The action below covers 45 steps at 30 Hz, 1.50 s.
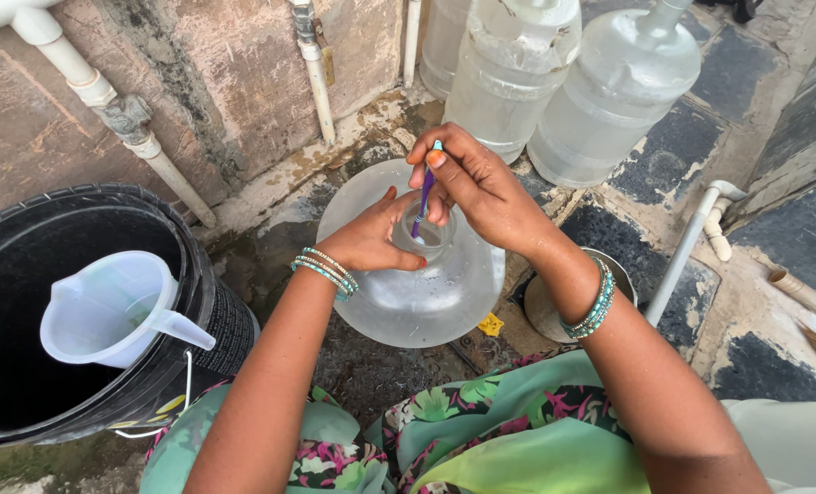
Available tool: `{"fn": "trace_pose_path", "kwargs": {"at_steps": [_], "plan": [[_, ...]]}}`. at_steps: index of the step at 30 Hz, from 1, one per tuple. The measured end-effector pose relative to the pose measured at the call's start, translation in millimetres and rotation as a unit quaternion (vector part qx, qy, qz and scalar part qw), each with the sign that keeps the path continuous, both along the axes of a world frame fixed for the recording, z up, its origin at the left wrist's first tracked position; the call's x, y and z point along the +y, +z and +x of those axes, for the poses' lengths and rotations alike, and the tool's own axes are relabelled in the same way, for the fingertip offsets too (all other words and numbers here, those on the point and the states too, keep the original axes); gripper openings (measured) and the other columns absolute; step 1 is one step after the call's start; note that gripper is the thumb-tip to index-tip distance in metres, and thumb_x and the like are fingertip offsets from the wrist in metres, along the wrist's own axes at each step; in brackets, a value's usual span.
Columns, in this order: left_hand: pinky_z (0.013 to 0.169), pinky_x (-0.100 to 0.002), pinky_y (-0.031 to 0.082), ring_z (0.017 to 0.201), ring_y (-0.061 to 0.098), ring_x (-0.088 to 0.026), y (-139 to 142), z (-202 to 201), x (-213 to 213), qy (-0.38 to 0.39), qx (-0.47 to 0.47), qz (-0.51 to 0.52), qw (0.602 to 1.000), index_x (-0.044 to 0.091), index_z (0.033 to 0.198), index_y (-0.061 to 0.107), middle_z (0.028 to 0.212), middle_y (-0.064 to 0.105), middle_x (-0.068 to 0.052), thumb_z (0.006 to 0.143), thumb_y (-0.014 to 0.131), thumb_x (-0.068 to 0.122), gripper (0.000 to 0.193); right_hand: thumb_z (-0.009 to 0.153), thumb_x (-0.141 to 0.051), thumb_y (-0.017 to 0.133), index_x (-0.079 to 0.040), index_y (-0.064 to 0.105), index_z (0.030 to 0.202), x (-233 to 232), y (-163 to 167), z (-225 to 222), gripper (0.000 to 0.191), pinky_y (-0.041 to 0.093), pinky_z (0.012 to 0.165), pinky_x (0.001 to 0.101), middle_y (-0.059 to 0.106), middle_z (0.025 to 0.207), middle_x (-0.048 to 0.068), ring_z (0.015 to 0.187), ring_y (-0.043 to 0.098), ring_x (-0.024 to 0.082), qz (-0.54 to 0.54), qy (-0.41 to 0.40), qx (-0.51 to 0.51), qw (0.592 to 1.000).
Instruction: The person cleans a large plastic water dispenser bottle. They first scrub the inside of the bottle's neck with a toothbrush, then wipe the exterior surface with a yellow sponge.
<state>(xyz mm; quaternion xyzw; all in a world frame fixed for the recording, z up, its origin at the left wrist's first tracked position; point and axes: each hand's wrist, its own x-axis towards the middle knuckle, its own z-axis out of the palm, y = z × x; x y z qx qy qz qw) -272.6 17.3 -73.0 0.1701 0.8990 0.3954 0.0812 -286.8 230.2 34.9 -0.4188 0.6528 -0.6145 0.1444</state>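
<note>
Fingers, right: your right hand (481, 187) is pinched around the purple-handled brush with a teal tip (424, 194), thumb and forefinger high on the handle.
Fingers, left: your left hand (371, 240) is curled around the neck of the large clear plastic water jug (426, 293), thumb up against the rim.
Brush: held near upright, lower end down inside the jug's mouth.
Jug: upright on the wet stone floor (371, 366), centre of the scene, just beyond your knees.
Wrists: teal and silver bangles (327, 270) on both.
Left, near: black round plastic tub (202, 274), with a translucent white plastic measuring jug (106, 306) lying inside, spout pointing right.
Far right: three more clear water jugs (609, 101), grouped against the wall.
Far left: white pipes (165, 165) running down the rough pinkish wall (243, 73).
Right: another white pipe (687, 247), slanting, well apart from your hands.
</note>
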Motion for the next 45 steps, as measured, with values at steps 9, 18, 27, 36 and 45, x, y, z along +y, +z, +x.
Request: {"fn": "trace_pose_path", "kwargs": {"at_steps": [9,18,27,36,45], "plan": [[0.122,-0.047,0.022,0.158,0.003,-0.039,-3,0,-1,0.013,-0.016,0.004,1.0,0.015,0.16,0.024,0.16,0.035,-0.024,0.067,0.088,0.038,0.115,0.109,-0.026,0.042,-0.009,0.058,0.113,-2,9,4,0.024,0.05,0.06,0.0213,0.065,0.092,0.0,0.064,0.058,0.005,0.049,-0.039,0.01,0.998],[0.125,-0.047,0.015,0.155,0.006,-0.042,-8,-3,-2,-0.011,0.026,-0.014,1.0,0.017,0.158,0.031,0.161,0.038,-0.018,0.068,0.089,0.037,0.108,0.108,-0.02,0.042,-0.006,0.062,0.103,-9,4,3,0.025,0.049,0.071,0.0236,0.063,0.089,-0.001,0.079,0.057,0.006,0.065,-0.026,0.064,0.995],[0.123,-0.042,0.036,0.147,0.044,-0.031,-10,1,-1,-0.051,0.045,0.068,0.995,0.011,0.133,0.061,0.159,0.04,-0.016,0.066,0.087,0.035,0.076,0.111,-0.027,0.04,-0.007,0.06,0.107,-12,1,6,0.029,0.047,0.066,0.0242,0.057,0.078,-0.002,0.076,0.058,0.007,0.079,-0.025,0.075,0.994],[0.12,-0.045,0.012,0.152,0.007,-0.043,-3,2,6,-0.016,0.008,-0.003,1.0,0.017,0.15,0.039,0.155,0.04,-0.016,0.068,0.087,0.037,0.097,0.11,-0.039,0.048,-0.007,0.064,0.104,-34,-21,-2,0.036,0.04,0.058,0.0224,0.033,0.065,-0.008,0.057,0.031,0.003,-0.069,-0.052,-0.098,0.991],[0.131,-0.045,0.004,0.146,0.047,-0.03,-9,0,9,-0.065,0.077,0.032,0.994,0.007,0.141,0.045,0.139,0.063,-0.013,0.069,0.084,0.034,0.086,0.095,-0.028,0.072,-0.006,0.077,0.099,-44,-23,-4,0.023,0.031,0.05,0.0207,0.044,0.059,-0.009,0.054,0.037,0.001,-0.043,-0.107,-0.038,0.993]]}}
